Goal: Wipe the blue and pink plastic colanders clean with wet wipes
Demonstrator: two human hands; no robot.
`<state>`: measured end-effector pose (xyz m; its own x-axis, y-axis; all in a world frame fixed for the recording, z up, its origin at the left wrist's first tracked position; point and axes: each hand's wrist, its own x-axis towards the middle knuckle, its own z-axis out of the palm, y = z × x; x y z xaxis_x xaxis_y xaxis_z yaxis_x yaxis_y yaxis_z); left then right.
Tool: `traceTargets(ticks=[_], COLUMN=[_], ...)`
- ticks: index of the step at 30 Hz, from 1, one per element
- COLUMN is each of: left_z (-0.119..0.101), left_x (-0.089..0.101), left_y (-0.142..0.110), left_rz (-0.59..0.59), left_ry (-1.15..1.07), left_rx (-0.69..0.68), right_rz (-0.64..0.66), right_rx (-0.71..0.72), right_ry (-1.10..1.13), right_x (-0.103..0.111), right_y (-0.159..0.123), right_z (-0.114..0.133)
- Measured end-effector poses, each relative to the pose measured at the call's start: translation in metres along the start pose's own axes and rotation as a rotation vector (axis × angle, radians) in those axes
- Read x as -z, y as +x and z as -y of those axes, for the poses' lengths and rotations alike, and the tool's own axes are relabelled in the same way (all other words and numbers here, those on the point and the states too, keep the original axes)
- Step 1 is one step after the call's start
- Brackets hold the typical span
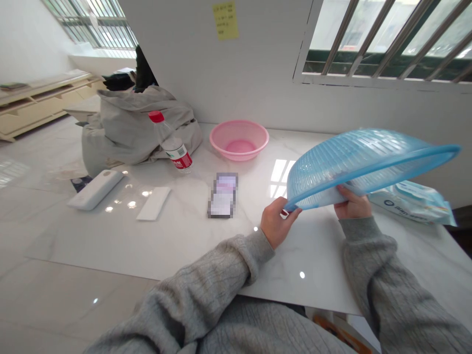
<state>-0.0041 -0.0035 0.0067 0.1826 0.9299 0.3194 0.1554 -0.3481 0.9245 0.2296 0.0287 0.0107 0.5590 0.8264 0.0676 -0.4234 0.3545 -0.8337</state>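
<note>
A blue plastic colander basket (361,152) is held tilted above the table, its open side turned down towards me. My left hand (276,221) is closed on its near left rim, thumb and fingers pinching the edge. Under the basket, my right hand (352,202) is closed, with its fingertips partly hidden inside the bowl. A pale, thin sheet like a wipe (326,197) shows at those fingers, against the inner wall. Behind the right hand lies a light blue pack of wipes (415,202).
A pink basket (239,156) stands by the wall. Left of it are a red-capped bottle (176,151) and a grey cloth bag (125,128). A phone (223,195), a white flat block (154,203) and a white rounded case (96,190) lie on the white table (184,250).
</note>
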Motion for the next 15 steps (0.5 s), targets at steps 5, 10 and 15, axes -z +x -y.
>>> traceTargets(ticks=[5, 10, 15], left_z=[0.0004, -0.0019, -0.0038], left_x=[0.0011, 0.0011, 0.0003], left_y=[-0.0001, -0.0018, -0.0025], left_rz=[-0.022, -0.027, -0.026], left_ry=[0.005, 0.015, 0.021], left_rx=[0.003, 0.004, -0.021], right_rz=[-0.052, 0.004, 0.093], right_rx=[-0.184, -0.242, -0.225], right_ry=[0.051, 0.062, 0.07], right_x=[0.0031, 0.0065, 0.0062], right_y=[-0.0002, -0.0017, -0.0039], right_z=[-0.0053, -0.007, -0.0082])
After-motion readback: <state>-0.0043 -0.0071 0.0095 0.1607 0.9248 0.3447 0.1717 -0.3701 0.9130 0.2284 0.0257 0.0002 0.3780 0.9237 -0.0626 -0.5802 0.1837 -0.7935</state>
